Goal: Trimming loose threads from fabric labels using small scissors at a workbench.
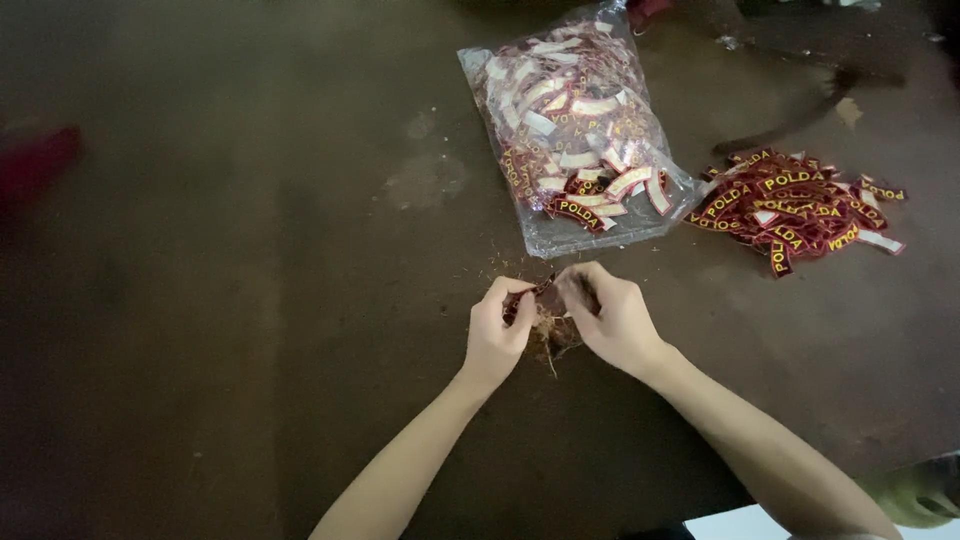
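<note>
My left hand (498, 335) and my right hand (608, 318) meet over the middle of the dark table (250, 300). Both pinch a small dark red embroidered patch (546, 299) held between the fingertips. Below the patch a little tuft of loose threads (553, 335) lies between my hands. Just beyond my hands sits a clear plastic bag (575, 130) full of curved red patches with white backs.
A loose pile of the same red patches with yellow lettering (795, 208) lies on the table to the right of the bag. A blurred red object (35, 165) sits at the far left edge. A dark thin object (800, 115) lies at the back right.
</note>
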